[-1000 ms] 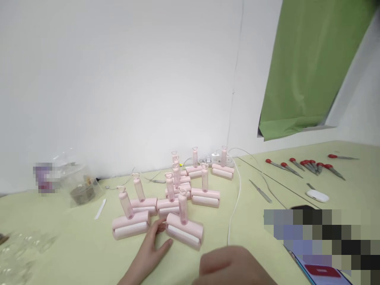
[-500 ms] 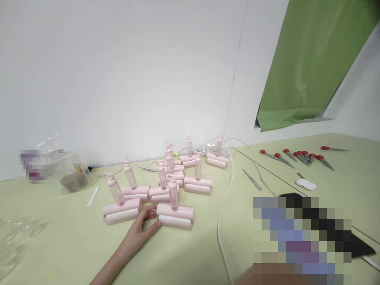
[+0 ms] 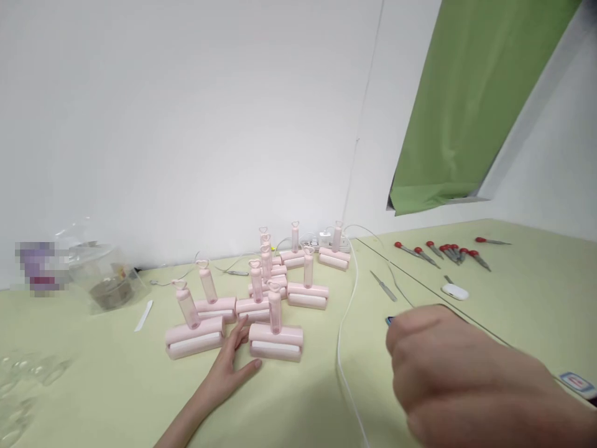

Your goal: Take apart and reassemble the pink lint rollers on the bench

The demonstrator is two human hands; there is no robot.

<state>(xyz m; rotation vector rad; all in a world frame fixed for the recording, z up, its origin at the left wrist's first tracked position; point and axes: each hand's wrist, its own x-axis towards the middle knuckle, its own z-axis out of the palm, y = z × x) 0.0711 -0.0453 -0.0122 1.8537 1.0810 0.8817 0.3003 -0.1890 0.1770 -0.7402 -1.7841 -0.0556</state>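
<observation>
My left hand [image 3: 229, 362] rests on the table, fingers spread, beside the front pink hair-remover roller [image 3: 276, 342]. Its fingertips reach the gap between this roller and its neighbours; I cannot tell whether they touch. That roller stands upright, with a horizontal barrel, a white strip and a handle ending in a heart-shaped loop. Another pink roller [image 3: 196, 337] stands left of the hand, with several more behind. Close to the camera, my right hand [image 3: 448, 373] is closed in a fist. A small blue edge [image 3: 390, 321] shows beside it; what the fist holds is hidden.
A white cable [image 3: 339, 348] runs across the table right of the rollers. Beyond it lie a grey knife-like tool [image 3: 384, 286], several red-ended tools [image 3: 450, 252] and a white oval object [image 3: 455, 291]. A clear plastic bag [image 3: 109, 280] stands at left, near a white strip [image 3: 144, 316].
My left hand has let go of the front roller's left end, its fingers now spread. My right hand has risen into view as a fist. The camera view has shifted slightly.
</observation>
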